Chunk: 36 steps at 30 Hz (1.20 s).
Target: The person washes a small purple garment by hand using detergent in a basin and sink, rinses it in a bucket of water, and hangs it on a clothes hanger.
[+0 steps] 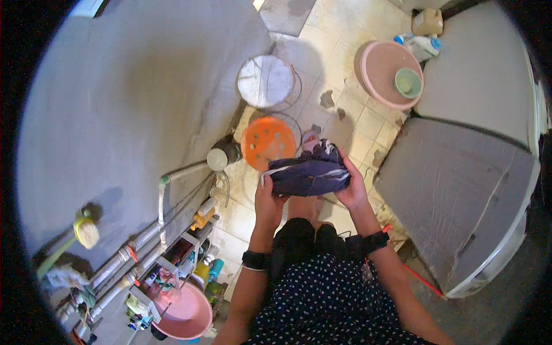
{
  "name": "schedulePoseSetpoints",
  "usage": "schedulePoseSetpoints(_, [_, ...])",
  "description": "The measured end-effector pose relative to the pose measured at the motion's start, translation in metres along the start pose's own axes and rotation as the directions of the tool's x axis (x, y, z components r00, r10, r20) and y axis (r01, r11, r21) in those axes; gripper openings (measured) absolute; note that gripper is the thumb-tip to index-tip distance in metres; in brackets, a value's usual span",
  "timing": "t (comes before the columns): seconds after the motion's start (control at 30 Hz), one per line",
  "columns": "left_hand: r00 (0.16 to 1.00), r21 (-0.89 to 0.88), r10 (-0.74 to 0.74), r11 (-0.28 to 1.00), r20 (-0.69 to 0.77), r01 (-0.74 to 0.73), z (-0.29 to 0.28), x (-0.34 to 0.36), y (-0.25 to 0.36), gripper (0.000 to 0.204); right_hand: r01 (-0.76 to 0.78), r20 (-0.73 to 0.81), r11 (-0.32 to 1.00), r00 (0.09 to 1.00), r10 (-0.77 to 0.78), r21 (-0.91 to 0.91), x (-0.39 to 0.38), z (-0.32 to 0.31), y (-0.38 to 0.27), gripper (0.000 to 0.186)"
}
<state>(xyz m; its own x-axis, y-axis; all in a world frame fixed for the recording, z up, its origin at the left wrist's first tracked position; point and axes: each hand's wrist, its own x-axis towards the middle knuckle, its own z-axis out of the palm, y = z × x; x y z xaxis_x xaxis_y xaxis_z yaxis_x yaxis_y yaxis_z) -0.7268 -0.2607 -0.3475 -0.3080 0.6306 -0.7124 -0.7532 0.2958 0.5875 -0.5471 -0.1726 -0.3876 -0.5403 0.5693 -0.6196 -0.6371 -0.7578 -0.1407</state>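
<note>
A bundled dark purple cloth with white edging, perhaps a garment, is held up in front of me at waist height. My left hand grips its left end, the thumb on top and the fingers underneath. On the other side my right hand is closed round the right end, fingers partly hidden behind the fabric. Just beyond the bundle, to the left, stands an orange perforated stool on the tiled floor.
A bucket with a white lid stands past the stool. Far right are a pink basin holding a green bowl, and a white jug. Grey appliance at right; pipes and a pink tub at left.
</note>
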Motion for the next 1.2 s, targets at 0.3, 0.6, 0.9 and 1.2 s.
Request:
schedulePoseSetpoints(0.3, [0.997,-0.155,0.017,0.987,-0.079,-0.029,-0.106,-0.094,-0.036,0.048,0.174,-0.072,0.97,0.979,-0.188,-0.17,-0.088,-0.053,0.073,0.042])
schedulePoseSetpoints(0.6, [0.984,-0.325,0.159,0.929,-0.084,-0.178,-0.211,-0.161,-0.026,0.05,-0.058,0.038,0.991,0.997,0.063,-0.123,-0.116,-0.023,0.161,0.037])
schedulePoseSetpoints(0.9, [0.898,-0.683,0.427,0.687,0.104,-0.248,-0.253,-0.301,0.107,0.067,-0.134,0.206,0.973,0.963,0.173,-0.188,-0.192,0.127,0.259,0.041])
schedulePoseSetpoints(1.2, [0.835,-0.914,0.534,0.392,0.133,-0.105,-0.3,-0.347,0.147,0.06,-0.248,0.285,0.898,0.888,0.361,-0.364,-0.229,0.21,0.378,0.04])
